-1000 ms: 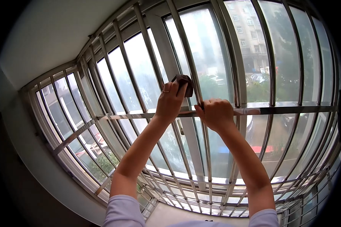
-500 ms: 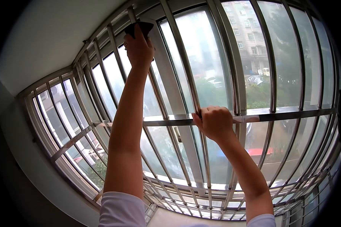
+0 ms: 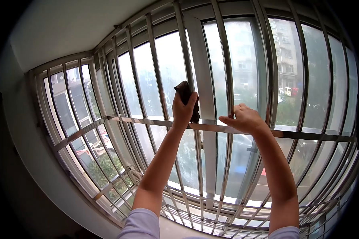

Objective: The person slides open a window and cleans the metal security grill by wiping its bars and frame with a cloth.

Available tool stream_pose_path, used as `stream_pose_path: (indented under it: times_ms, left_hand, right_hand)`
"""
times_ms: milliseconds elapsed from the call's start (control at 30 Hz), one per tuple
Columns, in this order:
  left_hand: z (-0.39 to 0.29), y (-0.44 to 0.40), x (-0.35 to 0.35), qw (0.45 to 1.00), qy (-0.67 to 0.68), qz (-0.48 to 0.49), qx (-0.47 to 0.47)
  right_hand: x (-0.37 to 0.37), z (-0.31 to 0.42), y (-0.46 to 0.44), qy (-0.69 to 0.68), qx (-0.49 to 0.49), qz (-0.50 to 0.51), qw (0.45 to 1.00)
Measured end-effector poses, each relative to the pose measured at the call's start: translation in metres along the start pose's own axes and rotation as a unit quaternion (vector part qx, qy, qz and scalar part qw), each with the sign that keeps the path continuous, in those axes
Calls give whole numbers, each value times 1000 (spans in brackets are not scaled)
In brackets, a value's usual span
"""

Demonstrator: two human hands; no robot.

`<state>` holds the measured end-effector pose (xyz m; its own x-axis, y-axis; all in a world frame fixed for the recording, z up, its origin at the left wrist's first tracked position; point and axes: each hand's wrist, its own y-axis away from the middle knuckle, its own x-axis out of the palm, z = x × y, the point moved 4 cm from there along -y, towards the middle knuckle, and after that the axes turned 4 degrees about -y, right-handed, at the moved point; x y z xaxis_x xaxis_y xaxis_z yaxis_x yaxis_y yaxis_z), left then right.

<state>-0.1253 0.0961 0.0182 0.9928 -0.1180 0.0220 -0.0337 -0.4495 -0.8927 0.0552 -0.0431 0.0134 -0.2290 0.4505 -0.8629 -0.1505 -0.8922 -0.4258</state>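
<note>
My left hand point(image 3: 182, 108) is closed round a dark, bunched-up cloth point(image 3: 184, 92), pressing it to an upright metal bar point(image 3: 178, 28) just above the horizontal rail point(image 3: 291, 134). Part of the cloth hangs down on the bar's right side. At about the same height, my right hand point(image 3: 246, 118) rests at the rail beside another upright bar point(image 3: 224, 44). Its thumb stretches left across that bar, apart from the other fingers, which are partly hidden behind the hand.
Metal window bars run across the whole view, with sliding glass panes point(image 3: 243, 55) behind them. A lower cage of bars point(image 3: 227, 217) juts out below. A side window point(image 3: 70, 99) with bars is at the left. Outside are a building point(image 3: 285, 51) and greenery.
My left hand has brought the cloth down from near the top of the bars to just above the rail. My right hand has loosened its grip at the rail. The view has shifted left.
</note>
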Motion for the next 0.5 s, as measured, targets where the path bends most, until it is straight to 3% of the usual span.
stream_pose_path:
  times_ms: [67, 267, 500]
  left_hand:
    - [6, 12, -2, 988, 128, 49, -64]
    - [8, 14, -5, 967, 192, 88, -144]
    - [16, 13, -5, 965, 191, 93, -156]
  right_hand:
    - [4, -2, -4, -3, -4, -18, 1000]
    - [7, 0, -2, 7, 2, -46, 999]
    - [4, 5, 6, -7, 20, -57, 998]
